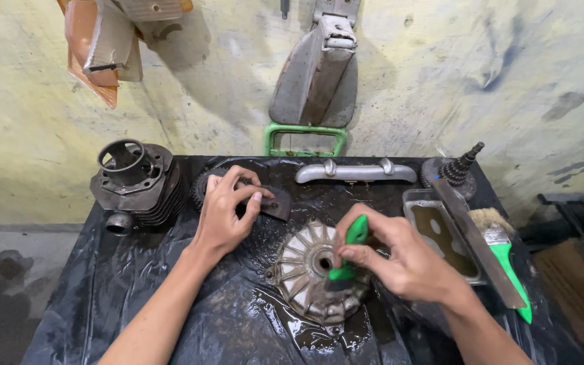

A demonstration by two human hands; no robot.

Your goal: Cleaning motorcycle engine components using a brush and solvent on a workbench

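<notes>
My right hand [403, 260] grips a green-handled brush [350, 251], its bristles down on a round finned metal cover [305, 270] lying on wet black plastic sheeting [170, 297]. My left hand [228, 209] rests further back, its fingers closed on a small dark metal part [273, 203] beside a toothed gear [202, 186] that it partly hides.
A finned engine cylinder [140, 179] stands at the back left. A grey metal handle bar [355, 172] lies at the back. To the right are a metal tray of dark liquid [444, 233], a long flat blade [478, 243], a second green-handled brush [505, 253] and a stepped gear shaft [457, 169].
</notes>
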